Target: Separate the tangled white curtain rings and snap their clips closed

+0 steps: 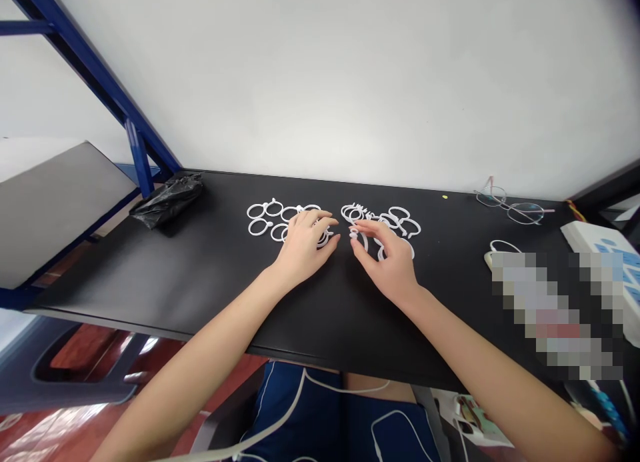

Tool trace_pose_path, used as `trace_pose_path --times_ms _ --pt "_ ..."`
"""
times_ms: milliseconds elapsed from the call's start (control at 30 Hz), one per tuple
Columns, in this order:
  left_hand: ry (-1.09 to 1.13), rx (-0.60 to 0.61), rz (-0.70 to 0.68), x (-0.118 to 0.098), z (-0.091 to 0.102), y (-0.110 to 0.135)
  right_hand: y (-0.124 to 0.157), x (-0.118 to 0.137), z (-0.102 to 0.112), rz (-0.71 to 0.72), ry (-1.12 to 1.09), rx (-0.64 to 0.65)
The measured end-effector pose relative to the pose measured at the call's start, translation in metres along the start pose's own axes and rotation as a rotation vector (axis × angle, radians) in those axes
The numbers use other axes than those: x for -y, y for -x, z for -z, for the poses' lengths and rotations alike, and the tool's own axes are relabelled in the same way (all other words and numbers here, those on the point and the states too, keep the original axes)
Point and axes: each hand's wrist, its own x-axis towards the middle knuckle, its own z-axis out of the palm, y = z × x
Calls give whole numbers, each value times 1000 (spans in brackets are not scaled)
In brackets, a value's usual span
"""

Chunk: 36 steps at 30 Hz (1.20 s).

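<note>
Two groups of white plastic rings lie on the black table (150, 275). My left hand (305, 242) rests palm down over the right part of the left group of rings (267, 219), fingers stretched and slightly apart, touching rings beneath them. My right hand (387, 259) sits at the near edge of the right group of rings (395, 221), its thumb and forefinger pinched on one white ring (356, 234). The two hands are close together, fingertips nearly meeting.
A crumpled black plastic bag (167, 199) lies at the table's back left. A pair of glasses (515, 207) lies at the back right, a white box (600, 245) and a white cable (503, 245) farther right. Blue metal frame (135, 139) stands left.
</note>
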Motion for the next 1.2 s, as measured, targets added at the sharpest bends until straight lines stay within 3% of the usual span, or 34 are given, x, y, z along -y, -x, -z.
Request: trace_pose_path --times_ms 100,200,667,867,1200 --pt "204 -13 -133 -8 5 -1 0 3 1 23 -15 -7" --pt "380 21 -162 -15 10 -2 0 7 1 58 -31 -20" --pt "773 234 57 -17 6 0 4 8 2 77 -181 -119" --pt "867 242 136 -16 3 0 2 9 2 30 -292 -91" --pt "1051 271 382 -11 9 -6 1 6 3 73 -217 -89"
